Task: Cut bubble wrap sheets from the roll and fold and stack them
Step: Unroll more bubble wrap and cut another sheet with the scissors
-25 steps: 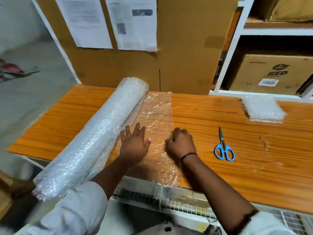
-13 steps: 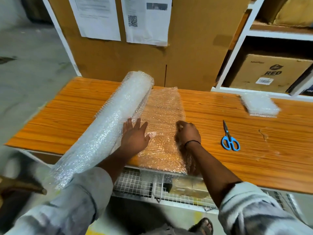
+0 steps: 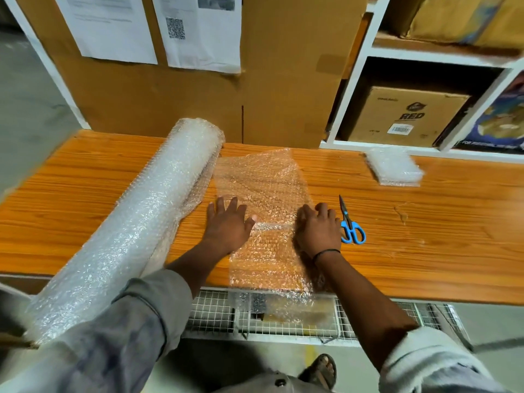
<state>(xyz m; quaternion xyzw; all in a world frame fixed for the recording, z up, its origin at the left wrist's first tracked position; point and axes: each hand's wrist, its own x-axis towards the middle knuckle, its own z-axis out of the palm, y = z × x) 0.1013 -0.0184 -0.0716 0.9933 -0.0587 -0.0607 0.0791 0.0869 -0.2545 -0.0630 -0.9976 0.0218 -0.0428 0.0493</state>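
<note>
A big roll of bubble wrap (image 3: 136,231) lies slanted across the left of the wooden table (image 3: 425,251). A loose length of bubble wrap sheet (image 3: 263,182) runs out from it to the right and hangs over the near edge. My left hand (image 3: 226,226) presses flat on the sheet beside the roll, fingers spread. My right hand (image 3: 319,226) rests on the sheet's right edge with its fingers curled onto the wrap. Blue-handled scissors (image 3: 350,225) lie just right of that hand. A stack of folded bubble wrap (image 3: 394,168) sits at the back right.
A tall cardboard box (image 3: 255,89) with papers taped on it stands behind the table. White shelving (image 3: 357,89) at the right holds cardboard boxes. A wire mesh rack (image 3: 215,310) runs under the near edge. A sandalled foot shows below.
My right hand has slid to the right along the sheet, closer to the scissors, drawing more wrap off the roll. My left hand stays flat near the roll.
</note>
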